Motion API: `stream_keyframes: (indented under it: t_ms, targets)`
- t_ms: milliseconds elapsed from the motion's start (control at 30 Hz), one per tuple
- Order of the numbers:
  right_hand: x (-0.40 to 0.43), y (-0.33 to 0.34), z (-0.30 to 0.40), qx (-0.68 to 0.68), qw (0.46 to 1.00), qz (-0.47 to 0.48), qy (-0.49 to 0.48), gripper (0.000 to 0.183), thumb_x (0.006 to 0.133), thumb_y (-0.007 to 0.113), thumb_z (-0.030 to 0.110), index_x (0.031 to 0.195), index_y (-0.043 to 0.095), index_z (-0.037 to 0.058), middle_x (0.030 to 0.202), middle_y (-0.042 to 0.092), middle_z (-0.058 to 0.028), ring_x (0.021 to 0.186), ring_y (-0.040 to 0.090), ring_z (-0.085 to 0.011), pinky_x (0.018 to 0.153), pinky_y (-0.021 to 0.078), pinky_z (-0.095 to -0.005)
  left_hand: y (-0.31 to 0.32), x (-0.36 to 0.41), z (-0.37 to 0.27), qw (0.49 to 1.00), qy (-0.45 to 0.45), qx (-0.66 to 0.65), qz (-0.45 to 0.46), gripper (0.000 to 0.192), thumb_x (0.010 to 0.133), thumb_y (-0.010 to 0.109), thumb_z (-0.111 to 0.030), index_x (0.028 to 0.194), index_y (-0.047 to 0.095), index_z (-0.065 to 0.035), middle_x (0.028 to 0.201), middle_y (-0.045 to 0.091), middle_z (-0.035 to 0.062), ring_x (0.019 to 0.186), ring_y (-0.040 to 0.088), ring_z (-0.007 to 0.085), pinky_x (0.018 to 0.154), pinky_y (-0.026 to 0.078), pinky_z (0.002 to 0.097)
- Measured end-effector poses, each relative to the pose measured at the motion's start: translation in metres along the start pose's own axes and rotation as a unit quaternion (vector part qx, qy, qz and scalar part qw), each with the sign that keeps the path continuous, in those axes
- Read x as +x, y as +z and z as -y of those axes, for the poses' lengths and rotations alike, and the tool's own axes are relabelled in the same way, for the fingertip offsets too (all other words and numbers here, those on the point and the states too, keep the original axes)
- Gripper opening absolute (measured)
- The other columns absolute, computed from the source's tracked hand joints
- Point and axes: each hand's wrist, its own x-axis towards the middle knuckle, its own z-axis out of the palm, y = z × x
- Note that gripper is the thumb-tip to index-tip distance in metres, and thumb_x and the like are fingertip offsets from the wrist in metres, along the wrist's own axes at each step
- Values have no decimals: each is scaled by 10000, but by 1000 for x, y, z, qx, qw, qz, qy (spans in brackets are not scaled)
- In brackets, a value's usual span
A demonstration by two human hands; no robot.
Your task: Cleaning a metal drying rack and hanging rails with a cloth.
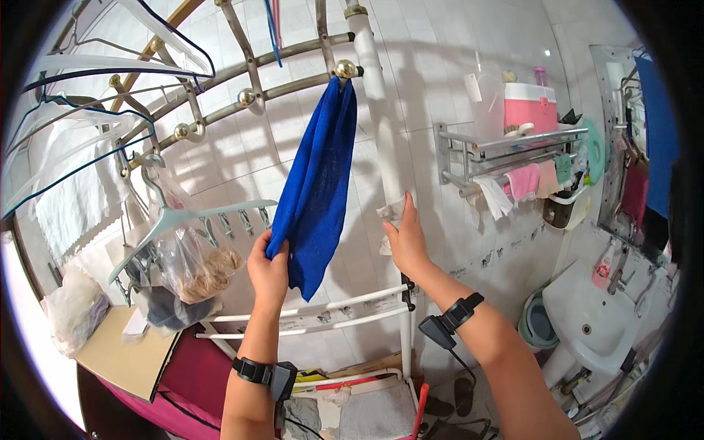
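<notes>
A blue cloth (322, 181) hangs from a hook with a round metallic knob (345, 69) on the wall rack. My left hand (268, 264) pinches the cloth's lower left edge between thumb and fingers. To the right of the cloth, my right hand (406, 234) is raised with thumb and forefinger apart, close to the white upright pole (379, 121) and a whitish wrapping (390, 212) on it. Whether its fingertips touch the pole cannot be told. Both forearms wear black straps with small black devices.
Hangers (181, 220) and plastic bags (203, 264) hang at left above a beige board (126, 346). White rails (308, 324) cross below my hands. A metal shelf (528, 140) with small cloths, a sink (588, 313) and a mirror (627, 154) are at right.
</notes>
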Motion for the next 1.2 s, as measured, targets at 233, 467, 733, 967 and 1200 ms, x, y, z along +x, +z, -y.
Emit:
stream_keyframes:
  t_ms: [233,467,733,967,1200]
  targets:
    - [69,-11,38,-40,987,-95,-122,660,883,579,139,1412,216,-17,1303,423,-293,1175,460,-443,960,403,-455,-9,12,-3,1000,2,-10,29,195,849,632,-86,1019,631,9,732,582,3,653,498,72,590,416,228]
    - [154,-37,115,46,988,-88,-119,394,924,522,217,1198,458,-60,1075,580,-281,1020,558,-423,866,431,-450,-23,23,6,998,-2,-46,51,200,841,623,-75,1024,632,4,748,596,11,659,510,78,606,426,231]
    - [193,-48,124,43,981,-160,-96,347,945,494,269,1111,511,-35,967,625,-245,939,588,-404,821,439,-438,-3,24,15,996,20,-33,76,236,818,627,-55,1048,625,-3,788,637,82,698,585,141,649,468,270]
    - [127,-20,66,68,965,-145,-206,366,929,493,133,1257,434,-20,1135,580,-223,1055,565,-357,895,427,-417,23,2,30,993,87,-8,76,267,831,597,-49,1093,603,3,927,650,184,808,645,284,725,497,343]
    - [127,-45,68,65,978,-173,-96,460,929,485,168,1327,375,-36,1186,535,-253,1092,521,-401,953,392,-434,29,-6,19,993,64,-17,97,256,835,607,-69,1081,605,4,872,649,166,742,635,252,682,492,339]
